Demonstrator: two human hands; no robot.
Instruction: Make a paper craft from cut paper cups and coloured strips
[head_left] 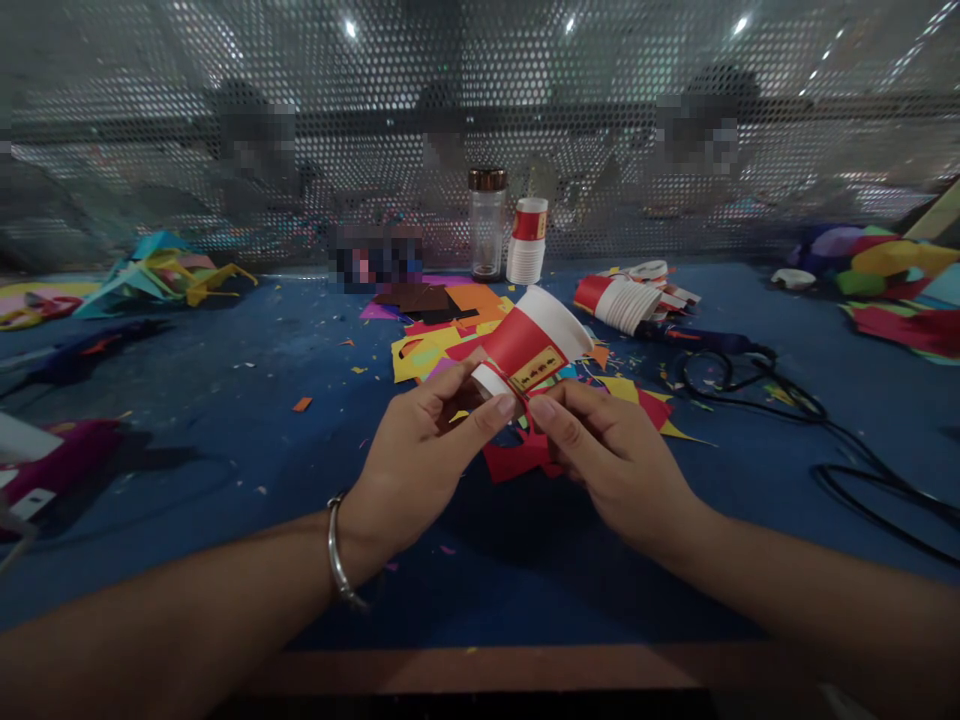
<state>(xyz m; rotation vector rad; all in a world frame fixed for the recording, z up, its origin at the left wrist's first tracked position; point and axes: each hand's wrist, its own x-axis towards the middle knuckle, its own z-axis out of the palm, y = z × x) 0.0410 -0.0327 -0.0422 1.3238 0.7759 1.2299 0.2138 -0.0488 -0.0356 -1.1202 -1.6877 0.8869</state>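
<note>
A white paper cup point(517, 345) with a red band and a tan label is tilted above the table, its rim toward the upper right. My left hand point(431, 440) grips it near the base, thumb in front and fingers behind. My right hand point(622, 450) is closed beside the cup's lower side, its thumb and fingers pinching a small red paper piece point(537, 393) close against the cup. How far that piece extends is hidden by my fingers. Beneath the hands lie red paper scraps point(514, 460) and yellow paper point(420, 350).
Behind stand a clear bottle point(487, 230) and a cup stack point(527, 245). More nested cups point(619, 303) lie at right, near a dark tool point(705, 340) with a looping black cord point(862, 440). A purple-and-white object point(60, 460) sits left. Perforated metal point(420, 60) closes the back.
</note>
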